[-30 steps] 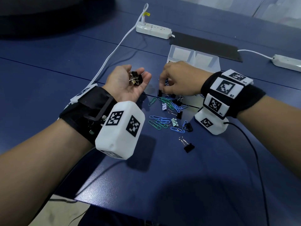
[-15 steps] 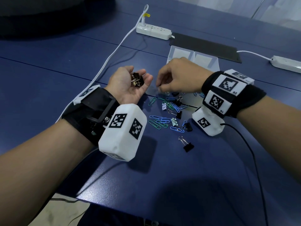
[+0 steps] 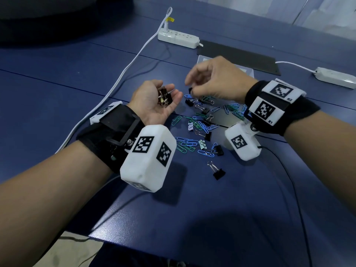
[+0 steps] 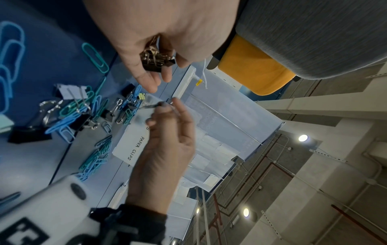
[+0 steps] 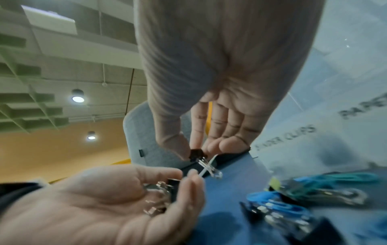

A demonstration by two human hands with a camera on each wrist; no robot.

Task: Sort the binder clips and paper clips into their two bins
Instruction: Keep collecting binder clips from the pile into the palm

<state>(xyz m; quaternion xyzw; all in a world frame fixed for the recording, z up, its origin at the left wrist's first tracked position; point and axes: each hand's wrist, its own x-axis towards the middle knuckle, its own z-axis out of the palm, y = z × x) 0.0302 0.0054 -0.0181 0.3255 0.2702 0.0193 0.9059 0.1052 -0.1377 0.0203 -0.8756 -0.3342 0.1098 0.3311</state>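
Observation:
My left hand [image 3: 165, 101] lies palm up with its fingers curled round several black binder clips [image 3: 164, 98]; the left wrist view shows the same binder clips [image 4: 157, 59] in the cupped palm. My right hand [image 3: 192, 87] hovers just right of the left fingertips and pinches one black binder clip [image 3: 190, 90] by its body, the wire handles of this clip [image 5: 196, 153] pointing toward the left hand [image 5: 125, 199]. Below them a pile of blue and green paper clips and black binder clips [image 3: 200, 124] lies on the blue table. The two clear bins [image 3: 248, 71] stand behind my right hand, mostly hidden; one bin carries the label "PAPER CLIPS" [image 4: 134, 149].
A lone black binder clip [image 3: 217, 171] lies nearer the front edge. A white power strip [image 3: 178, 37] with its cable [image 3: 119, 78] runs along the left. A black mat [image 3: 238, 56] and a second power strip [image 3: 335, 77] lie at the back right.
My right hand has lifted off the pile with a binder clip pinched in it and has moved left toward my left palm. The left hand has stayed cupped round its clips.

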